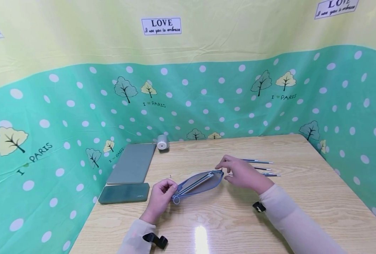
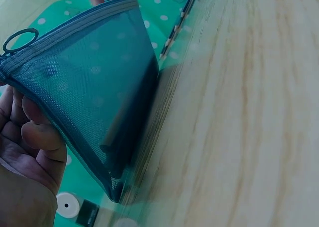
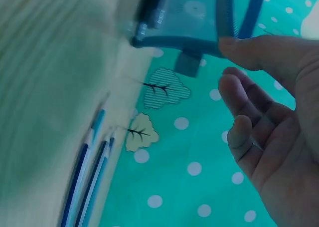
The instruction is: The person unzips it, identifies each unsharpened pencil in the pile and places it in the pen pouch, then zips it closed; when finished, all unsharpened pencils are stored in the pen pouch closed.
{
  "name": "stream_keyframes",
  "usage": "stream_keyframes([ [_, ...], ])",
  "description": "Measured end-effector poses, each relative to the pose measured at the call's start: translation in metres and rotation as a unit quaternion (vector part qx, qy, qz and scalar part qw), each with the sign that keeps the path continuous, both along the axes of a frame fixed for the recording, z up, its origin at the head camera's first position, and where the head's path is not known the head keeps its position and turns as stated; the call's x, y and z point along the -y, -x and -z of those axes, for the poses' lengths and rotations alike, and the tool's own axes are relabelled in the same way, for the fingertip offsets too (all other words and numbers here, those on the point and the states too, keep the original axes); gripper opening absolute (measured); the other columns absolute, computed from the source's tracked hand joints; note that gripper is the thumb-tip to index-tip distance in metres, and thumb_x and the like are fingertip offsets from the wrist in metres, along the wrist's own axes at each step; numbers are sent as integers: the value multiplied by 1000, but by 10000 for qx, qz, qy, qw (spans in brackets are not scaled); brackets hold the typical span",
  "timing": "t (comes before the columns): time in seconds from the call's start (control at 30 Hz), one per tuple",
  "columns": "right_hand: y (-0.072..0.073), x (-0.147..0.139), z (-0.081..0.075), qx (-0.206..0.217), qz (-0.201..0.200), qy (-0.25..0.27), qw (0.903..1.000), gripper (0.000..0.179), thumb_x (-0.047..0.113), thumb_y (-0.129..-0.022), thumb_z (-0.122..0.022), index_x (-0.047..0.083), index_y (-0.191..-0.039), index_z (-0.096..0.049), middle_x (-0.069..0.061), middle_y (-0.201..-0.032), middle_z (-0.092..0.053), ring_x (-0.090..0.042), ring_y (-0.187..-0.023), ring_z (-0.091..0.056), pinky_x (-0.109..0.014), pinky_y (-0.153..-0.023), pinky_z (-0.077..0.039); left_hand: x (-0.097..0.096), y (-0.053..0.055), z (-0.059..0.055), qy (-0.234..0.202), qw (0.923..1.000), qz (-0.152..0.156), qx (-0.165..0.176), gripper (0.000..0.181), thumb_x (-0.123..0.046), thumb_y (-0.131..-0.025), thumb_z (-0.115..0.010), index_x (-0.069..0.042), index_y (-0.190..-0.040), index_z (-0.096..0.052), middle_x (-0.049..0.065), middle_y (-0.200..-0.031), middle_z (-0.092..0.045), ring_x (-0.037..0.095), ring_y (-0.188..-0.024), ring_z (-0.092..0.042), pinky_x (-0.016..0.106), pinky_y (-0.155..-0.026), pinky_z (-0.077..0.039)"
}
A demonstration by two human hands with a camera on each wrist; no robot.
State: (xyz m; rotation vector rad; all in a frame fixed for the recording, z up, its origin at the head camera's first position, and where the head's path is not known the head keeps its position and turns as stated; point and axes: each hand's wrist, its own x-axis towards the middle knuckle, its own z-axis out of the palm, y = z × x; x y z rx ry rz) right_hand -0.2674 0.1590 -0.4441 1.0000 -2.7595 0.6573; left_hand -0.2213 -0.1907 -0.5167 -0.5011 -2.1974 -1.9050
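A blue mesh zip pencil case [image 1: 203, 186] is stretched between both hands, its zip side gaping upward. Several pencils [image 1: 195, 184] lie slantwise inside it. My left hand [image 1: 161, 194] pinches the end with the ring-shaped zip pull [image 1: 176, 200], thumb on top. At the opposite end, my right hand [image 1: 240, 173] holds the upper corner by the fingertips. In the right wrist view, one digit of the right hand [image 3: 274, 97] presses that corner, while the lower fingers curl loosely away from it. The mesh [image 2: 94, 72] partly veils dark long shapes within.
Several loose pencils [image 1: 264, 162] lie on the wooden table right of the right hand. At the left are a dark green case [image 1: 124, 193] and a grey flat board [image 1: 133, 163]. A small white-grey cylindrical device [image 1: 162, 142] stands behind. A patterned curtain [image 1: 213, 106] surrounds the table.
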Motion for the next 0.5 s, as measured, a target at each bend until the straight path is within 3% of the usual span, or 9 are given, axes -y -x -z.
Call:
stream_keyframes([
  [0.2,6,0,11,2,-22,276,9996,27,8,-89,-84,17,-114,-80,8,-103,-66,-5,-82,-63,-23,-67,-54,1,1,1,5,10000,51,-83,10,-6,-100,-69,-2,-92,-72,8,-84,-66,10,-69,-55,22,-62,-45],
  [0.3,10,2,15,-8,147,557,9983,18,12,-91,-84,20,-107,-81,12,-95,-65,-3,-77,-59,-23,-63,-52,1,2,2,8,9998,133,-171,9,-5,-100,-68,-1,-92,-72,13,-86,-67,9,-71,-55,22,-63,-45],
  [0.5,16,8,19,-89,494,1081,9929,11,14,-93,-82,19,-101,-81,14,-89,-65,-4,-76,-60,-25,-67,-54,4,2,0,-17,9997,164,-163,10,-3,-101,-66,-1,-94,-73,17,-87,-68,10,-72,-57,22,-64,-47],
])
